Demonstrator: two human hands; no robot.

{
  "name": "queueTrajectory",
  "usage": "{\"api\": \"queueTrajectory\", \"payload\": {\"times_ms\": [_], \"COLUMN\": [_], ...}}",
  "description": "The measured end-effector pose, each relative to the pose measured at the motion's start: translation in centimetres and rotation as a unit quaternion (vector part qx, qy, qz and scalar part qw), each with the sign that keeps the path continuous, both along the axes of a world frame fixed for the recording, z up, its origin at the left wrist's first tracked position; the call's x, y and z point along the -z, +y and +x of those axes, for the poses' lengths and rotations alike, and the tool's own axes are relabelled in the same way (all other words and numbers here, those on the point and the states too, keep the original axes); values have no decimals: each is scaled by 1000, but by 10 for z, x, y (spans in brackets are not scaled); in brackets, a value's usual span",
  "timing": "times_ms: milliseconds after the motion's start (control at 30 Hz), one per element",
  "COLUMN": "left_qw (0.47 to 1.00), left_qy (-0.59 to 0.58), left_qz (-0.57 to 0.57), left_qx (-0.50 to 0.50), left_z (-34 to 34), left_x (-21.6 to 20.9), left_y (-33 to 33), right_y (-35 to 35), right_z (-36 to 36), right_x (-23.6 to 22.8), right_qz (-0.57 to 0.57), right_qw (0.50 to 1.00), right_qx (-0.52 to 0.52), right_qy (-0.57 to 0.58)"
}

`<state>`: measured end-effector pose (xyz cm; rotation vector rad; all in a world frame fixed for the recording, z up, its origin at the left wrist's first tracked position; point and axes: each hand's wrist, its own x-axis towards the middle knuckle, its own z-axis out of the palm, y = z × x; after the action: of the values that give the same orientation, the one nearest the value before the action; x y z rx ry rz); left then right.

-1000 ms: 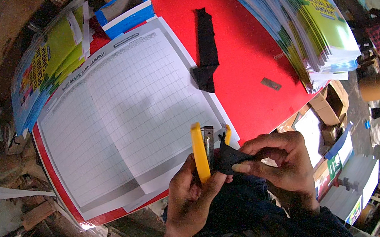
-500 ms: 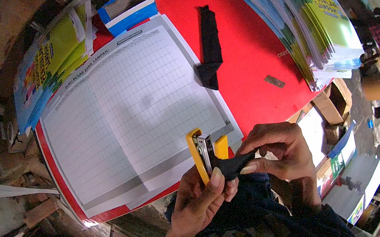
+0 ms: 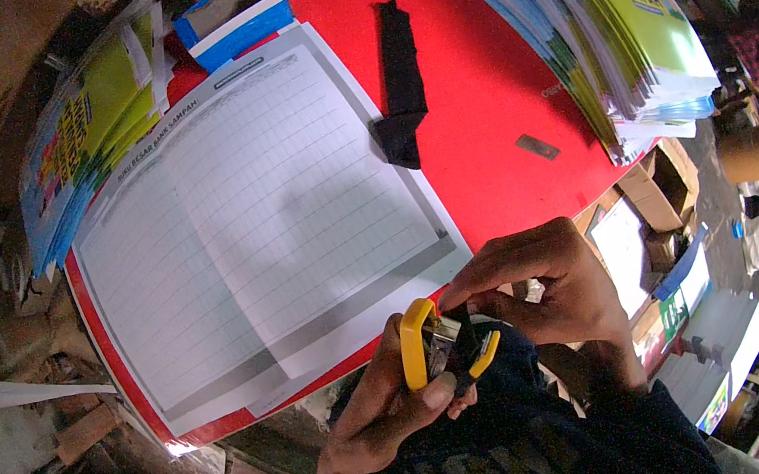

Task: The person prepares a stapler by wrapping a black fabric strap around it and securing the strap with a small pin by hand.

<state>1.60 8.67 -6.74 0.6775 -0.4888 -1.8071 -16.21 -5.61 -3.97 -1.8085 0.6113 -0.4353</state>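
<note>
- Left hand [image 3: 381, 419] clenched round the yellow-handled scissors [image 3: 435, 349], held low at the near edge of the red table [image 3: 477, 98].
- Right hand [image 3: 551, 288] pinching a black strip [image 3: 461, 324] at the blades, fingertips closed on it.
- Step in hand, by the look of it: cutting the strip.
- Next move likely needing strip kept taut, fingertips clear of blades.
- Ruled sheets [image 3: 256, 228] and another black strip [image 3: 398, 81] lying untouched on the table.
</note>
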Motion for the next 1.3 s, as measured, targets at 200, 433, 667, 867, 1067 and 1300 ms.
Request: {"api": "queueTrajectory", "payload": {"times_ms": [200, 433, 667, 867, 1067, 1300], "left_qw": [903, 969, 934, 952, 824, 743], "left_qy": [-405, -240, -355, -305, -555, -641], "left_qz": [-108, -12, -35, -26, -114, -179], "left_qx": [90, -51, 36, 13, 18, -76], "left_z": [-1, -20, -16, -21, -17, -18], "left_x": [-18, -6, -14, -8, -12, -17], "left_y": [-5, -4, -5, 1, 1, 1], "right_y": [1, 2, -9, -10, -18, -7], "right_z": [8, -7, -11, -6, 3, 11], "right_x": [-1, -10, -4, -17, -27, -34], "right_qz": [-118, 178, 149, 329, 327, 190], "right_qw": [990, 982, 988, 939, 937, 981], "right_qx": [71, 51, -3, -6, -78, 29], "right_qy": [-28, -17, -41, -95, 98, 8]}}
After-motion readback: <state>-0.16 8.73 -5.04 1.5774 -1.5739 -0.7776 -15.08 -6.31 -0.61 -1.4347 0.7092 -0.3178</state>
